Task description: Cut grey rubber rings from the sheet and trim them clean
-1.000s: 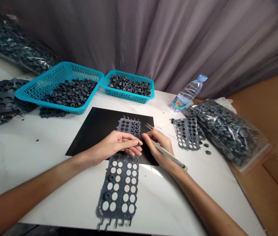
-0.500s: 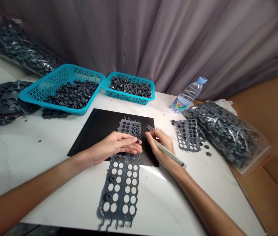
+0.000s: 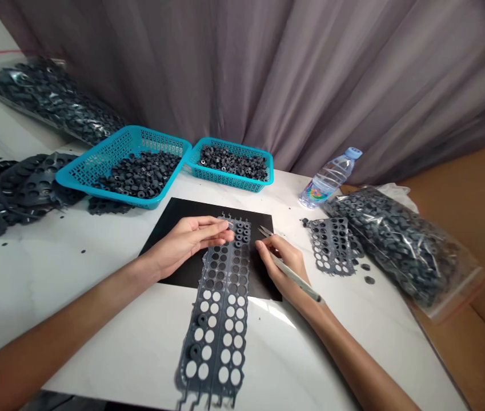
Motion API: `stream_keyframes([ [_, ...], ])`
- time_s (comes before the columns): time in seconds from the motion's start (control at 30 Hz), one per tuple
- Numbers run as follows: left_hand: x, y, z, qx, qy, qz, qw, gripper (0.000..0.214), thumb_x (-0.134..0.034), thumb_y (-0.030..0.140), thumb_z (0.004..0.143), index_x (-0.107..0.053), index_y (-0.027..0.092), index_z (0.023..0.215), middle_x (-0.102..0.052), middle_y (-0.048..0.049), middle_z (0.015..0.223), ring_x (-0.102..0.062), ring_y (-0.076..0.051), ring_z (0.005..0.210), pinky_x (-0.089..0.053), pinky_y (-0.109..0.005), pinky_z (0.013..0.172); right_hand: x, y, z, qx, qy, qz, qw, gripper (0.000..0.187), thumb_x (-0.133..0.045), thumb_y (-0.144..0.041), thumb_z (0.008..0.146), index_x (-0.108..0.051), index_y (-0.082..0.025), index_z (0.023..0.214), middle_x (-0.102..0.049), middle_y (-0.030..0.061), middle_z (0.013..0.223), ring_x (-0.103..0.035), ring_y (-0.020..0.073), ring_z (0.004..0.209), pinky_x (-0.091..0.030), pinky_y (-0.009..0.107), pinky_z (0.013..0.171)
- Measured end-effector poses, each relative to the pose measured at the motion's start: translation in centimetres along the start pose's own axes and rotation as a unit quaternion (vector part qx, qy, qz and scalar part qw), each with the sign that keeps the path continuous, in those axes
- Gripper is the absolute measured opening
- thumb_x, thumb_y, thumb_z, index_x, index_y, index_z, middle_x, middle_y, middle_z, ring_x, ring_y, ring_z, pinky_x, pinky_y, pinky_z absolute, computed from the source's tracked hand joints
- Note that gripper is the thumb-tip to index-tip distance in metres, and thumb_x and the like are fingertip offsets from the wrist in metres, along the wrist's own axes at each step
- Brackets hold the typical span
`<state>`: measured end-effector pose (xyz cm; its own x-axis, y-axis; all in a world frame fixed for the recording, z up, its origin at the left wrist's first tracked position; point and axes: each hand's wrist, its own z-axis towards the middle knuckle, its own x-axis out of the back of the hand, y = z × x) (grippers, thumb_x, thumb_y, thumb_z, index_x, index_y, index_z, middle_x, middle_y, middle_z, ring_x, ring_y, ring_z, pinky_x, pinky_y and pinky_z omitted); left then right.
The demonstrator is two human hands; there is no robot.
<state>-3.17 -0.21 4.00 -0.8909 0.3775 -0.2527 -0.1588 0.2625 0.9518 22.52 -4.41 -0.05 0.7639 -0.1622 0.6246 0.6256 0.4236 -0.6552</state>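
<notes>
A: Left hand?
B: Left hand [image 3: 199, 237] was over the far end of the holed sheet [image 3: 216, 354], above the black mat [image 3: 191, 209]. Thumb and fingertips close together; couldn't tell whether they pinched a small piece.
A: Right?
B: Right hand [image 3: 287, 257] held a tool [image 3: 297, 279] pen-style, fingers wrapped on the pale handle, split metal tip just right of the sheet, over the mat.
A: Sheet position?
B: Lengthwise toward the person: far end on the mat, near end on the white table [image 3: 289, 365]. Cluster of rings [image 3: 243, 234] at its far right corner, two rings [image 3: 198, 352] along the near left side.
A: Around it?
B: Large basket [image 3: 150, 204] and small basket [image 3: 229, 181], both blue, full of dark parts, side by side. Bottle [image 3: 328, 177] to the right, then a second sheet [image 3: 331, 242] beside a bag of parts [image 3: 400, 245]. Another bag [image 3: 60, 103] and a scrap pile [image 3: 23, 188] far left. Gray curtain [image 3: 225, 68] behind.
</notes>
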Motion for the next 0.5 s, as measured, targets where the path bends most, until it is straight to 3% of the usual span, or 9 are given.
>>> stream_keyframes([
  [0.07, 0.3, 0.5, 0.1, -0.066, 0.045, 0.088, 0.993, 0.035, -0.080, 0.046, 0.092, -0.077, 0.017, 0.111, -0.082, -0.0092, 0.106, -0.076, -0.022, 0.102, -0.060, -0.035, 0.098, 0.0, 0.0, 0.0, 0.004, -0.001, -0.003, 1.000, 0.025, -0.059, -0.033, 0.108, -0.060, -0.022, 0.086, -0.062, 0.0012, 0.078, -0.058, 0.0167, 0.070, -0.045, 0.030, 0.069],
  [0.13, 1.4, 1.1, 0.4, -0.161, 0.121, 0.220, 0.955, 0.033, -0.077, 0.047, 0.094, -0.076, 0.018, 0.110, -0.080, -0.0078, 0.103, -0.076, -0.022, 0.096, -0.061, -0.036, 0.093, 0.0, 0.0, 0.0, 0.009, -0.001, -0.006, 1.000, 0.024, -0.059, -0.033, 0.108, -0.060, -0.022, 0.086, -0.062, 0.0011, 0.078, -0.058, 0.0167, 0.070, -0.044, 0.031, 0.069],
  [0.2, 3.2, 1.7, 0.8, -0.255, 0.208, 0.357, 0.874, 0.026, -0.069, 0.044, 0.100, -0.076, 0.020, 0.108, -0.078, -0.0069, 0.107, -0.075, -0.022, 0.097, -0.058, -0.036, 0.097, 0.0, 0.0, 0.0, 0.014, -0.003, -0.008, 1.000, 0.024, -0.060, -0.033, 0.108, -0.060, -0.022, 0.087, -0.062, 0.0011, 0.078, -0.058, 0.0168, 0.071, -0.044, 0.031, 0.070],
  [0.27, 5.4, 2.3, 1.2, -0.305, 0.278, 0.432, 0.802, 0.024, -0.061, 0.040, 0.104, -0.075, 0.021, 0.108, -0.077, -0.0065, 0.107, -0.074, -0.021, 0.094, -0.058, -0.036, 0.094, 0.0, 0.0, 0.1, 0.018, -0.007, -0.011, 1.000, 0.023, -0.060, -0.034, 0.108, -0.061, -0.022, 0.088, -0.062, 0.0013, 0.079, -0.058, 0.0171, 0.071, -0.045, 0.031, 0.070],
  [0.37, 8.7, 2.7, 1.5, -0.298, 0.344, 0.498, 0.738, 0.022, -0.059, 0.038, 0.104, -0.075, 0.023, 0.108, -0.077, -0.0064, 0.107, -0.072, -0.022, 0.092, -0.056, -0.038, 0.090, 0.1, -0.1, 0.1, 0.020, -0.011, -0.016, 1.000, 0.023, -0.059, -0.034, 0.108, -0.061, -0.023, 0.088, -0.063, 0.0017, 0.079, -0.059, 0.0178, 0.071, -0.045, 0.032, 0.070],
  [0.43, 10.3, 2.7, 1.5, -0.272, 0.374, 0.540, 0.703, 0.021, -0.062, 0.039, 0.102, -0.075, 0.023, 0.106, -0.075, -0.0041, 0.101, -0.068, -0.025, 0.099, -0.051, -0.042, 0.096, 0.1, -0.1, 0.1, 0.019, -0.011, -0.015, 1.000, 0.022, -0.059, -0.035, 0.108, -0.062, -0.023, 0.089, -0.064, 0.0021, 0.080, -0.059, 0.0181, 0.072, -0.046, 0.032, 0.070],
  [0.5, 11.5, 2.5, 1.4, -0.251, 0.388, 0.557, 0.690, 0.023, -0.063, 0.040, 0.101, -0.075, 0.022, 0.107, -0.073, -0.0025, 0.099, -0.063, -0.029, 0.113, -0.042, -0.047, 0.107, 0.0, -0.1, 0.0, 0.016, -0.012, -0.014, 1.000, 0.022, -0.059, -0.035, 0.108, -0.062, -0.023, 0.089, -0.064, 0.0025, 0.081, -0.060, 0.0184, 0.072, -0.046, 0.032, 0.070],
])
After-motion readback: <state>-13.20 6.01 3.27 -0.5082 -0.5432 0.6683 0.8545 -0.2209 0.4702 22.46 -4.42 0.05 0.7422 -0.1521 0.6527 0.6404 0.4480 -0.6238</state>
